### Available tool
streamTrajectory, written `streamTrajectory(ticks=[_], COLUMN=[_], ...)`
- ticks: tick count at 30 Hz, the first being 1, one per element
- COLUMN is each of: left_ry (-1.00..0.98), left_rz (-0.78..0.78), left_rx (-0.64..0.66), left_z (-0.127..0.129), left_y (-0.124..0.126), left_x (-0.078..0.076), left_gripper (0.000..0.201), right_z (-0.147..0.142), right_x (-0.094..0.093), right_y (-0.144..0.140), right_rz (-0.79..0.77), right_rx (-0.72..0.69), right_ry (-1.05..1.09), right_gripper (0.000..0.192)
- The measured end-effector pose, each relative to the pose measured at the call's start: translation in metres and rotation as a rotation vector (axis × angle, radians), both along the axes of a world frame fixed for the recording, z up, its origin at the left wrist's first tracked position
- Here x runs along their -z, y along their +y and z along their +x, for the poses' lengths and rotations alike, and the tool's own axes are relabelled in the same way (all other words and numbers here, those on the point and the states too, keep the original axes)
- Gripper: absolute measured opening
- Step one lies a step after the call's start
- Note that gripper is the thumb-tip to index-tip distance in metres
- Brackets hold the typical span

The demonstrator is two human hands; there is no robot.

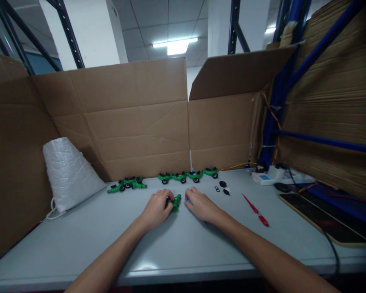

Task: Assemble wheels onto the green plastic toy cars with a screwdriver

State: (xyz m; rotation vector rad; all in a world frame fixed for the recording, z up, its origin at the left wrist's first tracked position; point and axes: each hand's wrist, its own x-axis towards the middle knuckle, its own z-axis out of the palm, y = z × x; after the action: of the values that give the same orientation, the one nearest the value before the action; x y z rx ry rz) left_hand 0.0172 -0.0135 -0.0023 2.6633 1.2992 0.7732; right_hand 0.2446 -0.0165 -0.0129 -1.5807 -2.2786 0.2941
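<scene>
Two bare hands rest near the middle of the grey table [79, 244], close together with a small gap between them. The left hand [157, 208] is curled around a green plastic part [176, 202], which lies on the tabletop and sticks out from under the fingers toward the right hand [201, 204]. The right hand lies palm down just beside that part, fingers loosely bent, with something small and bluish at its fingertips; whether it grips anything cannot be told. Behind the hands, along the foot of the cardboard wall [125, 122], a row of green parts with black wheels [187, 176] stands in a line, and a second cluster of green parts [127, 184] lies further left. A few small black rings and pieces [222, 187] sit just right of the hands, near a red-handled screwdriver [256, 210] that lies at a slant. A white wrapped cone [68, 171] stands at the far left against the cardboard. At the right are a white power strip [273, 176] with cables and a dark flat board [320, 219] on the table edge
</scene>
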Motion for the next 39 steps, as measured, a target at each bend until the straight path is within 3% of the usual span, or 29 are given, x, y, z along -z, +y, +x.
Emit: streamTrajectory(ticks=[15, 18, 23, 28, 39], left_ry=[-0.045, -0.028, 0.039, 0.287, 0.378], left_rz=[-0.029, -0.003, 0.058, 0.009, -0.071], left_rx=[0.093, 0.030, -0.179, -0.424, -0.341], left_z=[-0.009, -0.012, -0.018, -0.027, -0.030], left_y=[0.010, 0.014, 0.023, 0.031, 0.028], left_x=[0.003, 0.003, 0.001, 0.003, 0.003], left_gripper=[0.018, 0.026, 0.041, 0.040, 0.026], right_z=[0.001, 0.002, 0.006, 0.008, 0.006], right_x=[0.005, 0.004, 0.003, 0.006, 0.007], right_y=[0.006, 0.008, 0.012, 0.017, 0.012], right_rz=[0.038, 0.036, -0.010, -0.023, 0.005], right_rx=[-0.029, -0.025, 0.031, 0.057, 0.009], right_ry=[0.001, 0.015, 0.008, -0.002, -0.057], right_gripper=[0.014, 0.014, 0.019, 0.020, 0.023])
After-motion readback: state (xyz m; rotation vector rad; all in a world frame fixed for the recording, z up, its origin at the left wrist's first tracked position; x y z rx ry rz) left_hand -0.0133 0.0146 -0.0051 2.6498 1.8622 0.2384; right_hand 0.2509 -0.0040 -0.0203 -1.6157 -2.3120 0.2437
